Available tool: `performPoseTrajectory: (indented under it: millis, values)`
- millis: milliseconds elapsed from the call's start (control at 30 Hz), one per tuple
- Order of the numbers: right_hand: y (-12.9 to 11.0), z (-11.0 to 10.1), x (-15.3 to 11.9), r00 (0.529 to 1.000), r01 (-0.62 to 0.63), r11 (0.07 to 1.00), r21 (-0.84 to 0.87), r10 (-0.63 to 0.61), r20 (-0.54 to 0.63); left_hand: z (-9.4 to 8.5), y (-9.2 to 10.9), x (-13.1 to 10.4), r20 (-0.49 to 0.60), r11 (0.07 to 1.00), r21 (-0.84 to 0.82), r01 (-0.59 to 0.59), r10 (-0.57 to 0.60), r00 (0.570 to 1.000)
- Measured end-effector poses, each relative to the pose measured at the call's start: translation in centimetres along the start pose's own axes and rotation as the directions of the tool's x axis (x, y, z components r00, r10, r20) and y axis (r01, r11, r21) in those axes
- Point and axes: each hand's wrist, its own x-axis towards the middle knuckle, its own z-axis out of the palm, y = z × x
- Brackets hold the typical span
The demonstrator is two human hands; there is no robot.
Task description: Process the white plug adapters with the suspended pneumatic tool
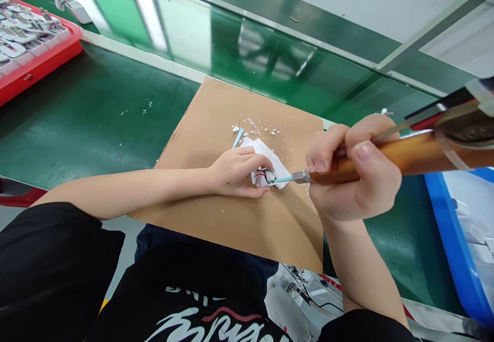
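Note:
My left hand (244, 172) is closed around a small white plastic part (261, 178) with red and black wires, low over the cardboard sheet (239, 223). My right hand (355, 169) grips a thick hand tool (405, 154) with an amber-brown handle, a metal collar and a slim light-blue shaft. The shaft's tip reaches the wired part at my left fingertips; whether it touches is hard to tell. A white sheet (275, 158) lies beneath the part. Near my left knuckles rests a light-blue strip (238, 137), with white scraps (252, 125) scattered behind it.
A red tray (50, 64) of white plug-like parts stands at the far left, near a white plug piece (79, 12). At the right is a blue bin (443, 239) with white pieces. A raised green ledge and metal frame (405, 49) run along the back.

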Motion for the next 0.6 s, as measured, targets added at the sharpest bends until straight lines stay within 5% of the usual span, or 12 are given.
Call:
performPoseTrajectory:
  millis: [600]
  values:
    - [0.33,-0.25,0.20,0.999,0.039,0.996,-0.074,-0.040,-0.010,-0.33,-0.13,-0.27,0.140,0.999,0.016,0.039,-0.041,0.989]
